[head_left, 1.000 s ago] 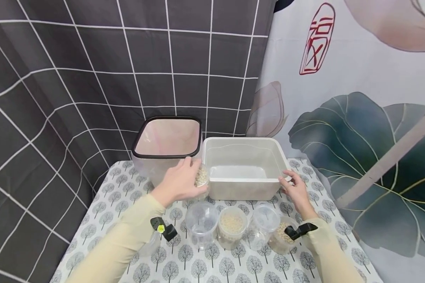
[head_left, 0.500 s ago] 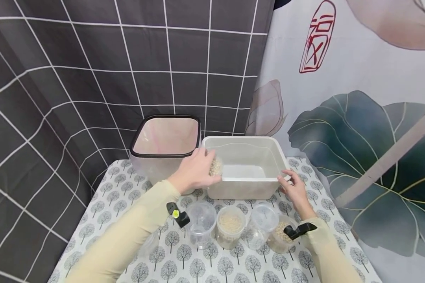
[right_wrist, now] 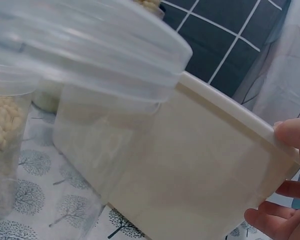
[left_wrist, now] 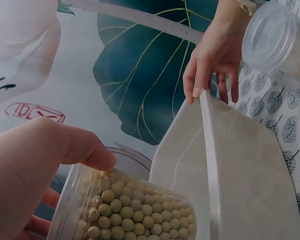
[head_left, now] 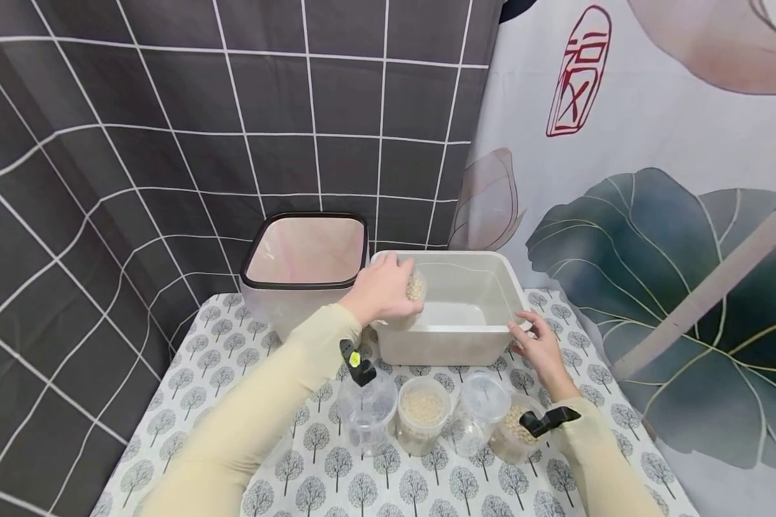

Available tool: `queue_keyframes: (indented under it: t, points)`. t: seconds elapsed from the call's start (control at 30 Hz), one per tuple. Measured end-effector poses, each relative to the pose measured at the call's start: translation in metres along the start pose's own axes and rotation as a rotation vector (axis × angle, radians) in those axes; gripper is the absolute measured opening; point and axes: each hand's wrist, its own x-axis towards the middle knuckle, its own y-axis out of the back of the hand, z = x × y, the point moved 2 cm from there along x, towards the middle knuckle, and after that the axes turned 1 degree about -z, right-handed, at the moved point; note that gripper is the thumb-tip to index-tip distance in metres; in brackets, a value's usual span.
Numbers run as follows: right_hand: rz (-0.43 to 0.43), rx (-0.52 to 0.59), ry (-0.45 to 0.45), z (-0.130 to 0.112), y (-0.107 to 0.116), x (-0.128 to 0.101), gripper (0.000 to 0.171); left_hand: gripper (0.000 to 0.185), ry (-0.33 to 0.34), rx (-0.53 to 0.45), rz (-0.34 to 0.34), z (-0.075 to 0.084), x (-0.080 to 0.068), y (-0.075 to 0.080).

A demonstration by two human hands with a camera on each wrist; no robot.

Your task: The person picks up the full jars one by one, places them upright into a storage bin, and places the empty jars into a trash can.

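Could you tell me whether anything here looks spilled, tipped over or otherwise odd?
Nothing is spilled. The only tilted thing is the jar of beans, held by the left hand over the white tub; the right hand steadies the tub.

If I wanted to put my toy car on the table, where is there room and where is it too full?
There is bare cloth on the table left of the left sleeve, and along the near edge in front of the jars. It is crowded at the back, where the black-rimmed bin and white tub stand together, and in the row of jars before the tub.
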Motion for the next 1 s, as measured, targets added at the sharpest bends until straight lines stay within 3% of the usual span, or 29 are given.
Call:
queue_keyframes:
  t: [0.07,0.13,0.33,0.4,0.53,0.63,0.73,1.0]
  points:
    - [0.044,-0.071,0.014,0.027,0.002,0.017,0.051,0.077,0.002,0.003,-0.004,0.002,0.005,0.000]
    - [0.047,-0.055,0.012,0.012,0.000,0.010,0.050,0.076,0.003,0.010,-0.007,0.003,0.010,0.001]
    - [-0.032,-0.013,-0.047,-0.101,-0.011,-0.046,0.056,0.077,0.014,0.005,-0.023,0.003,0.019,-0.006]
    - [-0.058,-0.027,-0.059,-0.128,-0.013,-0.060,0.055,0.076,0.023,-0.011,-0.023,0.003,0.021,-0.011]
    - [-0.049,-0.032,-0.085,-0.131,-0.014,-0.060,0.054,0.075,0.050,-0.027,-0.020,0.001,0.025,-0.020]
    - [-0.027,-0.035,-0.096,-0.116,-0.014,-0.054,0.055,0.074,0.066,-0.025,-0.023,0.000,0.027,-0.024]
    - [-0.025,-0.034,-0.100,-0.116,-0.013,-0.054,0.056,0.073,0.075,-0.028,-0.023,-0.001,0.028,-0.027]
    - [-0.036,-0.053,-0.112,-0.117,-0.012,-0.055,0.058,0.070,0.071,-0.028,-0.025,-0.008,0.032,-0.040]
